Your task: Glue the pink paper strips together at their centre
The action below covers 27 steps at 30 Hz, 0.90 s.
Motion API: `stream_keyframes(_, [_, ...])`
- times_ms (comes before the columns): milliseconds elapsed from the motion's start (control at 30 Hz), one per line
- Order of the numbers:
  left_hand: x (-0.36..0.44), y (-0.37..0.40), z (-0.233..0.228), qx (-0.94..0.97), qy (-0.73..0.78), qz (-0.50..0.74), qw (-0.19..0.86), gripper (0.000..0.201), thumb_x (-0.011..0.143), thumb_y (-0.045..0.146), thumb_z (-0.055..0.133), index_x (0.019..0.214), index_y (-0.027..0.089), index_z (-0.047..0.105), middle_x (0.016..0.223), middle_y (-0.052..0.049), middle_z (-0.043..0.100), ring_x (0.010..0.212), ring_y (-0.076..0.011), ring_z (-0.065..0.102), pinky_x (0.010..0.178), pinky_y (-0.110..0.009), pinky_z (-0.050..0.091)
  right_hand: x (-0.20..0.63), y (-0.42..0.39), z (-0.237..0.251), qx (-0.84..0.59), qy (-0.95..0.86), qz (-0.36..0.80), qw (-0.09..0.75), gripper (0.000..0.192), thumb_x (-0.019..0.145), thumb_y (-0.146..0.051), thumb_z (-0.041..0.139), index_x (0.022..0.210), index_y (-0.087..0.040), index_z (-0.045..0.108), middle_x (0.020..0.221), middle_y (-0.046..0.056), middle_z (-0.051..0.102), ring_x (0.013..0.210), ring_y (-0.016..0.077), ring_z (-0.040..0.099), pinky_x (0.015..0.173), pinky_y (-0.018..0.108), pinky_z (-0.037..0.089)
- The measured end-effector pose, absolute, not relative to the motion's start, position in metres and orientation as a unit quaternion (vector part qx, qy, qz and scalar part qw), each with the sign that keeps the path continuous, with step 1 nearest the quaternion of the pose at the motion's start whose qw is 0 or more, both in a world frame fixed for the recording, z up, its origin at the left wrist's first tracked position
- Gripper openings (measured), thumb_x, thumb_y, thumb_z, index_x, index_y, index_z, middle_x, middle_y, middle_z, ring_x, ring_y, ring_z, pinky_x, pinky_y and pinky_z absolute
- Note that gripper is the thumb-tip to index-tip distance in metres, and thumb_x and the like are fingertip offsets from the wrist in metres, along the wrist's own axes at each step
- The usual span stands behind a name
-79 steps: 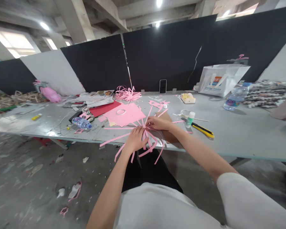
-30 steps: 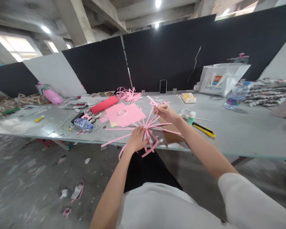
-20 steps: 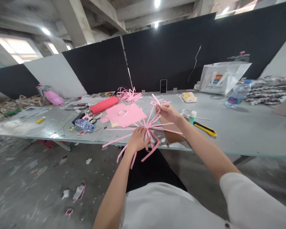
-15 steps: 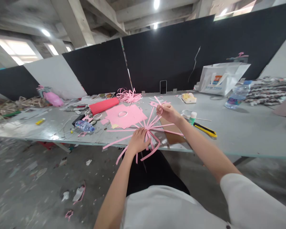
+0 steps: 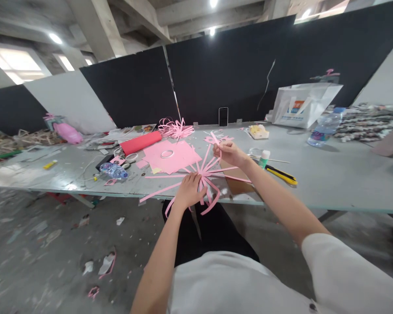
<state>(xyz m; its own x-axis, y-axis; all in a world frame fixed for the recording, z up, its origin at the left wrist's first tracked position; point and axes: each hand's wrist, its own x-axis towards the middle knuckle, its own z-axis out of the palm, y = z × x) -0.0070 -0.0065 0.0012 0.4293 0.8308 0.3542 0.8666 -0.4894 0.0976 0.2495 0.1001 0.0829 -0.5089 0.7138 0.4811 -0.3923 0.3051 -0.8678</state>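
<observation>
Pink paper strips (image 5: 212, 174) fan out like spokes from a shared centre at the table's front edge. My left hand (image 5: 190, 190) lies over the strips just left of that centre, fingers flat and thumb apart, pressing on them. Above and to the right, my right hand (image 5: 229, 153) pinches one pink paper strip (image 5: 215, 138) between thumb and fingers, its end sticking up past the fingertips. Several strips hang over the edge above my lap. Beneath the strips on the right lies a brown board (image 5: 239, 185).
Pink sheets (image 5: 183, 152) with a white ring, a red roll (image 5: 140, 143) and a plastic bottle (image 5: 113, 170) lie to the left. Curled pink strips (image 5: 177, 130) are behind. On the right are a glue stick (image 5: 264, 159), yellow cutter (image 5: 281, 176), water bottle (image 5: 325, 128) and white bag (image 5: 303, 107).
Both hands keep nearly the same places on the strips. The strips hanging over the front edge have shifted slightly, and the whole view has tilted a little.
</observation>
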Motion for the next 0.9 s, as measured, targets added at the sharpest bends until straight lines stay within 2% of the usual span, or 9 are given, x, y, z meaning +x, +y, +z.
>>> stream_keyframes(467, [-0.0091, -0.0052, -0.0006, -0.846, -0.501, -0.175, 0.055, 0.054, 0.107, 0.051, 0.054, 0.147, 0.014, 0.058, 0.160, -0.019, 0.056, 0.155, -0.0356, 0.047, 0.132, -0.052, 0.034, 0.2478, 0.1004, 0.0819, -0.138, -0.658, 0.573, 0.468, 0.038, 0.085, -0.051, 0.087, 0.067, -0.021, 0.074, 0.073, 0.003, 0.062, 0.074, 0.0174, 0.056, 0.074, 0.033, 0.047])
stream_keyframes(633, [-0.0090, -0.0047, -0.0005, -0.844, -0.503, -0.179, 0.049, 0.053, 0.106, 0.050, 0.055, 0.147, 0.017, 0.058, 0.160, -0.017, 0.057, 0.155, -0.0348, 0.048, 0.131, -0.054, 0.036, 0.2466, 0.1033, 0.0780, -0.158, -0.658, 0.569, 0.468, 0.039, 0.082, -0.053, 0.089, 0.067, -0.021, 0.072, 0.072, 0.002, 0.064, 0.073, 0.0178, 0.057, 0.074, 0.033, 0.047])
stream_keyframes(900, [-0.0097, -0.0050, -0.0002, -0.847, -0.500, -0.175, 0.050, 0.054, 0.106, 0.049, 0.056, 0.147, 0.014, 0.058, 0.160, -0.018, 0.056, 0.154, -0.0356, 0.048, 0.131, -0.052, 0.036, 0.2473, 0.1040, 0.0768, -0.162, -0.671, 0.561, 0.456, 0.039, 0.084, -0.052, 0.087, 0.065, -0.021, 0.072, 0.073, 0.003, 0.064, 0.074, 0.0183, 0.057, 0.074, 0.033, 0.047])
